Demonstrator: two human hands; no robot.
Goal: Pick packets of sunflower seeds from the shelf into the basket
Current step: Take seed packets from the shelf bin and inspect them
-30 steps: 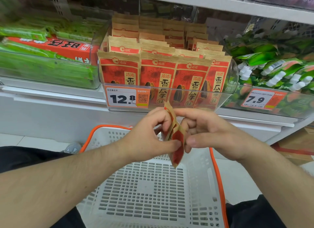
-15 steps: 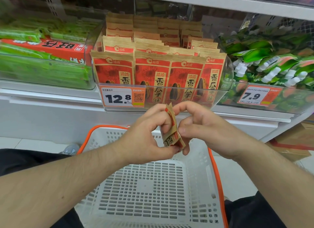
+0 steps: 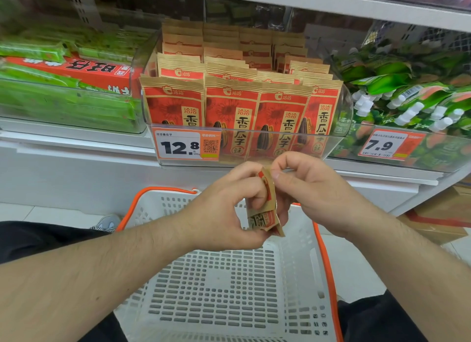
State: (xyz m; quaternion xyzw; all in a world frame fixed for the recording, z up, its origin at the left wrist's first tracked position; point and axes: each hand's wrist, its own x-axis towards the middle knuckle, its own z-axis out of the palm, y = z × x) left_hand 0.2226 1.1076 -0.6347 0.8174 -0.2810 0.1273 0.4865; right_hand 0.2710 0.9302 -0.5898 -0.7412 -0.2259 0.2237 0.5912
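one packet of sunflower seeds (image 3: 266, 204) was held edge-on above the basket (image 3: 229, 290), over its far end, just below the shelf (image 3: 76, 148). left hand (image 3: 224, 209) gripped the packet's lower part, fingers (image 3: 251, 188) curled round it; right hand (image 3: 313, 188) pinched the top edge between thumb and forefinger. neither hand was slack. the packet looked creased or folded at its lower end.

the basket floor showed no packets in the part visible. judged: first packet, drop not yet made.

to do the step well, as i judged it: lower the packet toward the basket floor before letting go, release the right-hand pinch first, then the left, so it lands flat rather than tumbling against the orange rim (image 3: 326, 265).

above the basket, the clear bin (image 3: 344, 117) on the shelf held the remaining packets (image 3: 232, 112) upright in rows behind the price tag (image 3: 186, 145). green snack packs (image 3: 51, 104) lay left of that bin.
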